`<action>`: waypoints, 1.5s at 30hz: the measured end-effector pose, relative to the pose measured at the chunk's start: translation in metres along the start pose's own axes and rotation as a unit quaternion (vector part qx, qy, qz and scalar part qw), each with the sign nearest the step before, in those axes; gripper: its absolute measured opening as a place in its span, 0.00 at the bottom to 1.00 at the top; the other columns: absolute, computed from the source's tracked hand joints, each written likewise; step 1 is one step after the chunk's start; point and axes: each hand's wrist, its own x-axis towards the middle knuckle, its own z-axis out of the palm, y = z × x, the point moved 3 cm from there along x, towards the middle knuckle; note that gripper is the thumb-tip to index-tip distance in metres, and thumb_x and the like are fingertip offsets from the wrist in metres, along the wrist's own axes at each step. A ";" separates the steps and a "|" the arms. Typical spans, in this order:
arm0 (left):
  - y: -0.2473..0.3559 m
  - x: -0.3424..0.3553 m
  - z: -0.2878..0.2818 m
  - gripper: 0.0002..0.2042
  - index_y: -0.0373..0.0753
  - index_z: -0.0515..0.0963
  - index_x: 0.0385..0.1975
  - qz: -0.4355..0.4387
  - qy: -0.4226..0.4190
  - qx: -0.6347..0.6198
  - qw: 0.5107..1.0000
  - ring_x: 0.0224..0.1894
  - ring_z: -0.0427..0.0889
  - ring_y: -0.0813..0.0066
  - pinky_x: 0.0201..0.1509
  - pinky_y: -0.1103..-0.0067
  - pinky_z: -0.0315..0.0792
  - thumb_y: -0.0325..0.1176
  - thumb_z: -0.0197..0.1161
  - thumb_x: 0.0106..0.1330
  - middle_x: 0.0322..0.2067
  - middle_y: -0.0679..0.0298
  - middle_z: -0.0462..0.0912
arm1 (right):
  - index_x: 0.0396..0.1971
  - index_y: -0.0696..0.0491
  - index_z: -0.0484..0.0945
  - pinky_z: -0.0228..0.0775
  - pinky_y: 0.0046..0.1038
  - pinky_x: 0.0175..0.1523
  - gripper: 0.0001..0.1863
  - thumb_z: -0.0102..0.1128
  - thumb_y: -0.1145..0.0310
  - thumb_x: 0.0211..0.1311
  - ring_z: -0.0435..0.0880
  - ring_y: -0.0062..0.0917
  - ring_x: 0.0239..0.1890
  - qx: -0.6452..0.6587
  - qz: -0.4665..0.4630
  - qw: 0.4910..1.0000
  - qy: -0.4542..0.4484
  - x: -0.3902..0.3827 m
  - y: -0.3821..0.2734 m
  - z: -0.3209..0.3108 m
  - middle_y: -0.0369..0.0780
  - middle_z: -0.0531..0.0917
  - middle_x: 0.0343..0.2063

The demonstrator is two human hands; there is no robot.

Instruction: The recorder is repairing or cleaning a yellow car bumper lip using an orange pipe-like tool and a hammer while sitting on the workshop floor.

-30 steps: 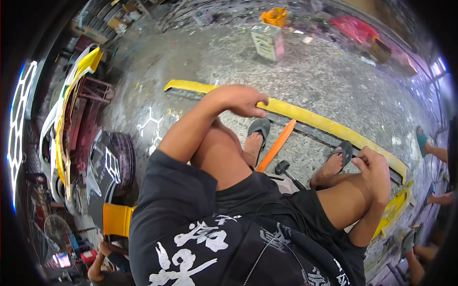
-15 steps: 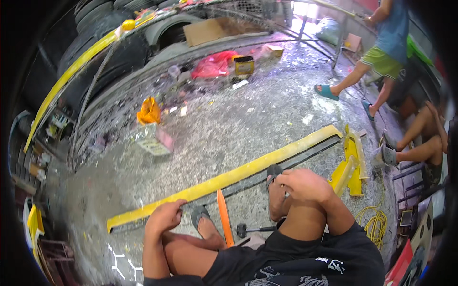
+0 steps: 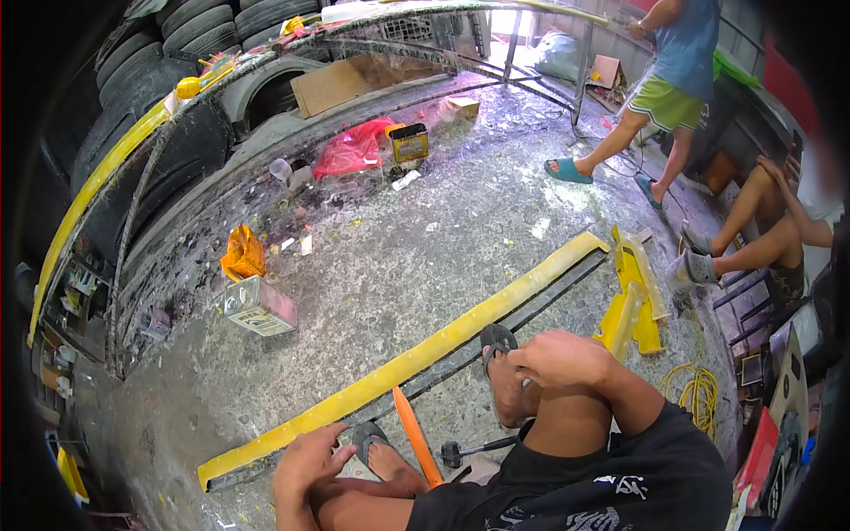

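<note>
My left hand point(image 3: 310, 453) rests over my left knee with its fingers loosely stretched and the thumb apart; nothing is in it. On my right knee lies my right hand point(image 3: 564, 358), its fingers bent and drawn together; what they hold, if anything, is hidden. A long yellow strip point(image 3: 412, 356) with a dark edge lies diagonally on the floor just beyond my feet. Between my feet stands an orange flat piece point(image 3: 414, 434), tilted. Close to it is a hammer point(image 3: 453, 453) with a black head, partly hidden by my leg.
Yellow curved pieces point(image 3: 630, 301) and a coiled yellow cord point(image 3: 695, 398) lie at right. A metal can point(image 3: 261, 307) and an orange bag point(image 3: 242, 254) are at left. One person point(image 3: 682, 62) stands far right; another point(image 3: 770, 230) sits nearby. A metal frame point(image 3: 133, 230) runs along the back.
The view has shifted, so the floor objects appear further left. My left hand's fingers look more spread; my right hand stays on the knee.
</note>
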 end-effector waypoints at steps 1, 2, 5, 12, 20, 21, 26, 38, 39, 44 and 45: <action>-0.002 -0.001 0.004 0.24 0.40 0.79 0.58 0.010 -0.012 0.008 1.000 0.43 0.87 0.53 0.48 0.64 0.79 0.48 0.67 0.68 0.42 0.50 0.87 | 0.42 0.52 0.78 0.76 0.49 0.44 0.09 0.61 0.65 0.65 0.85 0.49 0.40 0.006 -0.011 1.000 0.007 -0.002 0.001 0.003 0.46 0.85 0.35; -0.004 -0.001 0.007 0.25 0.40 0.79 0.58 0.020 -0.025 0.016 0.999 0.43 0.87 0.53 0.49 0.64 0.79 0.48 0.67 0.67 0.43 0.50 0.87 | 0.41 0.52 0.78 0.76 0.49 0.44 0.09 0.61 0.65 0.65 0.85 0.49 0.40 0.012 -0.021 1.000 0.013 -0.003 0.003 0.005 0.47 0.85 0.34; -0.007 -0.004 0.007 0.25 0.39 0.78 0.59 0.000 -0.026 0.006 1.000 0.44 0.87 0.53 0.49 0.64 0.79 0.49 0.67 0.68 0.42 0.50 0.87 | 0.40 0.53 0.78 0.76 0.49 0.44 0.09 0.62 0.65 0.65 0.85 0.49 0.40 0.004 -0.010 1.000 0.002 -0.007 0.005 0.009 0.46 0.85 0.35; -0.068 -0.010 0.010 0.25 0.37 0.78 0.58 -0.047 0.081 -0.072 0.993 0.38 0.84 0.54 0.48 0.67 0.78 0.46 0.68 0.67 0.38 0.49 0.84 | 0.43 0.49 0.80 0.76 0.45 0.46 0.14 0.63 0.68 0.55 0.84 0.47 0.42 0.032 -0.052 0.995 0.083 -0.001 0.011 0.018 0.45 0.83 0.37; -0.053 -0.011 -0.003 0.23 0.35 0.76 0.60 -0.075 0.057 -0.124 0.988 0.37 0.82 0.62 0.46 0.71 0.76 0.40 0.67 0.70 0.36 0.54 0.84 | 0.43 0.51 0.79 0.74 0.45 0.43 0.14 0.63 0.75 0.55 0.82 0.50 0.40 0.036 -0.038 0.995 0.088 0.003 0.015 0.017 0.46 0.81 0.35; -0.054 -0.014 -0.001 0.23 0.36 0.76 0.60 -0.082 0.056 -0.130 0.987 0.38 0.82 0.63 0.46 0.71 0.76 0.40 0.67 0.69 0.36 0.54 0.84 | 0.43 0.51 0.79 0.74 0.45 0.44 0.14 0.65 0.74 0.55 0.82 0.49 0.40 0.033 -0.033 0.995 0.089 0.000 0.016 0.019 0.46 0.81 0.35; -0.075 -0.027 0.004 0.23 0.39 0.75 0.62 -0.113 0.068 -0.081 0.988 0.36 0.82 0.65 0.45 0.72 0.75 0.37 0.68 0.67 0.32 0.57 0.82 | 0.43 0.50 0.79 0.75 0.46 0.45 0.12 0.63 0.71 0.59 0.83 0.47 0.40 0.024 -0.011 0.998 0.048 -0.002 0.017 0.019 0.45 0.82 0.36; -0.054 -0.011 0.004 0.21 0.47 0.78 0.60 -0.126 0.026 -0.075 0.989 0.41 0.85 0.54 0.49 0.65 0.77 0.27 0.63 0.66 0.37 0.53 0.86 | 0.39 0.54 0.76 0.76 0.47 0.48 0.09 0.58 0.74 0.57 0.85 0.49 0.44 0.007 -0.012 1.000 0.008 -0.012 0.007 0.001 0.46 0.83 0.40; -0.047 -0.007 0.003 0.21 0.46 0.78 0.60 -0.138 0.006 -0.083 0.987 0.40 0.85 0.54 0.49 0.64 0.77 0.27 0.63 0.66 0.36 0.53 0.86 | 0.38 0.54 0.76 0.76 0.47 0.47 0.09 0.59 0.75 0.56 0.85 0.49 0.44 0.014 -0.015 1.000 0.007 -0.012 0.009 0.000 0.46 0.83 0.40; -0.049 -0.003 0.004 0.23 0.44 0.78 0.60 -0.099 0.018 -0.019 0.995 0.37 0.85 0.55 0.46 0.65 0.78 0.36 0.70 0.63 0.36 0.53 0.87 | 0.47 0.48 0.78 0.75 0.44 0.47 0.20 0.62 0.76 0.52 0.83 0.46 0.41 -0.008 -0.046 0.999 0.005 -0.011 0.016 0.009 0.41 0.82 0.39; -0.050 -0.002 0.005 0.23 0.44 0.78 0.60 -0.099 0.020 -0.019 0.995 0.37 0.85 0.55 0.46 0.65 0.78 0.36 0.70 0.63 0.36 0.53 0.87 | 0.47 0.48 0.78 0.75 0.44 0.47 0.20 0.62 0.76 0.52 0.83 0.46 0.41 -0.010 -0.047 0.999 0.006 -0.012 0.015 0.008 0.41 0.82 0.39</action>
